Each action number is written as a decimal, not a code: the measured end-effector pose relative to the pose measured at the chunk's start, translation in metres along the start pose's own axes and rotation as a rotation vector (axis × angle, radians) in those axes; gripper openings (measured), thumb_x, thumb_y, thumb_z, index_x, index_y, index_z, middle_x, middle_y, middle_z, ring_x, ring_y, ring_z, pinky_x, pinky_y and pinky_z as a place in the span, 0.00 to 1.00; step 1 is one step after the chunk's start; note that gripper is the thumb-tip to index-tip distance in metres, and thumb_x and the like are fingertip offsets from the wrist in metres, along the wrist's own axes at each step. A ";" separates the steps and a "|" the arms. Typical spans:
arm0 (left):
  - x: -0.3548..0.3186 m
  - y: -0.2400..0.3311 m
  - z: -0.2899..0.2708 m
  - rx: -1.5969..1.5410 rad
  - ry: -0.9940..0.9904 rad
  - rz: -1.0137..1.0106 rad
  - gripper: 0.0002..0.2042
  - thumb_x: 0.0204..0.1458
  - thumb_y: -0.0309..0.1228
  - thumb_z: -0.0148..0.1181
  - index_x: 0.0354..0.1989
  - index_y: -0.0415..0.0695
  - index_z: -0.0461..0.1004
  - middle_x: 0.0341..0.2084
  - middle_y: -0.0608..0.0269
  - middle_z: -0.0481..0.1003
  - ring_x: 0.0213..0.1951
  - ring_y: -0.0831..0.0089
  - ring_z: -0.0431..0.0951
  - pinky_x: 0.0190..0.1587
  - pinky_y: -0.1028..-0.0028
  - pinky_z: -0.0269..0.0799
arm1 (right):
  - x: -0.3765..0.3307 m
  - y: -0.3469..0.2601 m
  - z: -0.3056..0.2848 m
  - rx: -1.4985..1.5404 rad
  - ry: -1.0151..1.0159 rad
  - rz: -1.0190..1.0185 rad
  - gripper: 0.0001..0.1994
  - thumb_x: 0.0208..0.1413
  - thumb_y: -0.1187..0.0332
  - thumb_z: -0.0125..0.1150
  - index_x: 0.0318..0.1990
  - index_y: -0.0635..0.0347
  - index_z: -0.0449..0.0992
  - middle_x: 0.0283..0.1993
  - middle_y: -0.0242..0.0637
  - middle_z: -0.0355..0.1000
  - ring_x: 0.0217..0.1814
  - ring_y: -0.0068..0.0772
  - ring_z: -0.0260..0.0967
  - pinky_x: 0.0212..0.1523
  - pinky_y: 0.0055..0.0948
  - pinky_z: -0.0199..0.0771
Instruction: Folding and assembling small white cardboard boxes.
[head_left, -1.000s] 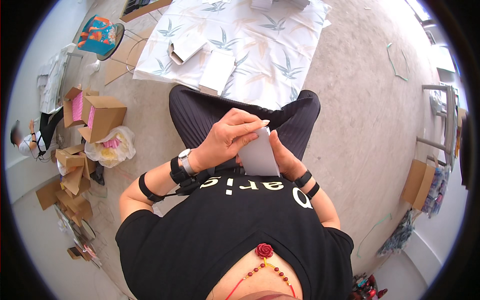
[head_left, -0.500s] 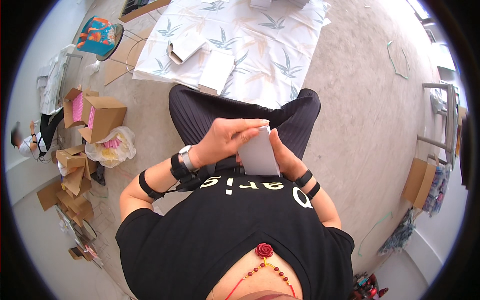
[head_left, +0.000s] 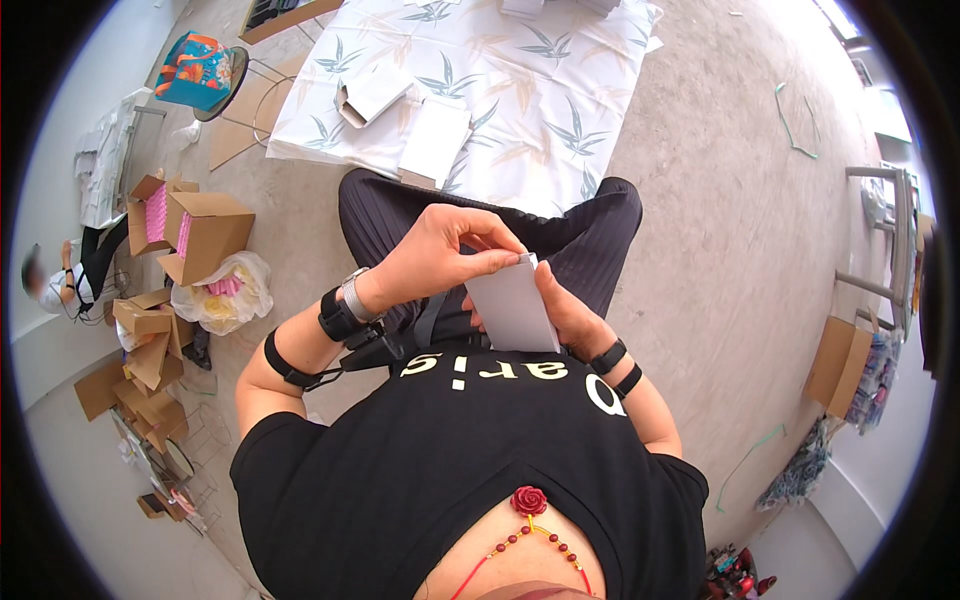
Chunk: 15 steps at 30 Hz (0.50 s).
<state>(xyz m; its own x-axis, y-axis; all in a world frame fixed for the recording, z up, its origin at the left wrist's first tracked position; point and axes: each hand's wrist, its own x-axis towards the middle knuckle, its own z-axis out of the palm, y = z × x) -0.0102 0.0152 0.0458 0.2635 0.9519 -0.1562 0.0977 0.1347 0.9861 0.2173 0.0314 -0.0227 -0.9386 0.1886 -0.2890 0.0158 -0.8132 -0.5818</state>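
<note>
A small white cardboard box [head_left: 512, 307] is held in front of my chest, above my lap. My right hand [head_left: 566, 312] cradles it from below and behind, thumb along its right edge. My left hand [head_left: 447, 253] pinches the box's top edge with the fingertips. I sit on the floor in dark striped trousers, and both wrists wear dark bands.
A leaf-patterned white cloth [head_left: 520, 90] lies on the floor ahead with flat white boxes [head_left: 434, 142] and an unfolded one [head_left: 371, 95]. Brown cartons [head_left: 205, 233] with pink contents and a plastic bag [head_left: 222, 297] sit at left. Another person [head_left: 70, 278] sits far left.
My left hand's fingers have shifted slightly along the box's top edge; the box stays in the same place.
</note>
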 end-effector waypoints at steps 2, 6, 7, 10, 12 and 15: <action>0.001 -0.001 0.001 -0.035 -0.003 -0.040 0.06 0.56 0.25 0.68 0.40 0.38 0.84 0.33 0.63 0.84 0.37 0.81 0.83 0.43 0.78 0.78 | 0.000 -0.001 0.001 0.004 0.002 0.006 0.56 0.56 0.20 0.38 0.69 0.70 0.63 0.63 0.54 0.70 0.61 0.42 0.74 0.62 0.40 0.76; -0.004 -0.001 0.008 -0.012 0.061 0.027 0.05 0.57 0.22 0.67 0.40 0.37 0.84 0.36 0.61 0.84 0.38 0.79 0.82 0.44 0.78 0.77 | 0.000 -0.001 0.002 0.014 0.001 -0.009 0.54 0.57 0.21 0.37 0.69 0.69 0.63 0.63 0.54 0.70 0.61 0.42 0.74 0.61 0.39 0.76; -0.005 -0.001 0.009 -0.012 0.060 0.027 0.05 0.57 0.22 0.67 0.40 0.37 0.84 0.36 0.61 0.84 0.38 0.79 0.82 0.44 0.78 0.77 | 0.000 0.000 0.003 0.039 0.025 -0.017 0.53 0.58 0.21 0.36 0.68 0.69 0.64 0.61 0.54 0.71 0.61 0.43 0.74 0.61 0.39 0.76; -0.009 -0.001 0.014 0.076 0.106 0.121 0.08 0.55 0.19 0.66 0.42 0.37 0.83 0.39 0.58 0.84 0.40 0.74 0.84 0.45 0.76 0.79 | -0.002 -0.004 0.004 0.080 0.033 -0.032 0.50 0.60 0.24 0.41 0.67 0.68 0.64 0.60 0.54 0.72 0.59 0.43 0.75 0.59 0.39 0.78; -0.012 0.000 0.019 0.233 0.175 0.292 0.08 0.56 0.19 0.63 0.43 0.37 0.82 0.38 0.57 0.84 0.38 0.70 0.85 0.42 0.75 0.80 | -0.003 -0.004 0.004 0.096 0.016 -0.038 0.48 0.61 0.26 0.46 0.67 0.67 0.64 0.60 0.54 0.72 0.59 0.42 0.75 0.58 0.39 0.79; -0.017 -0.002 0.022 0.287 0.140 0.265 0.14 0.53 0.14 0.62 0.48 0.39 0.82 0.46 0.53 0.83 0.46 0.66 0.85 0.48 0.72 0.81 | -0.004 -0.001 0.003 0.116 0.066 -0.014 0.47 0.60 0.26 0.44 0.66 0.66 0.66 0.58 0.53 0.73 0.57 0.41 0.76 0.57 0.39 0.79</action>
<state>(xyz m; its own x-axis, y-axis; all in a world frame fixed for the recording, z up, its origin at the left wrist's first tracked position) 0.0057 -0.0077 0.0451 0.1846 0.9742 0.1299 0.3127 -0.1835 0.9320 0.2205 0.0300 -0.0187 -0.9135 0.2329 -0.3337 -0.0405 -0.8679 -0.4951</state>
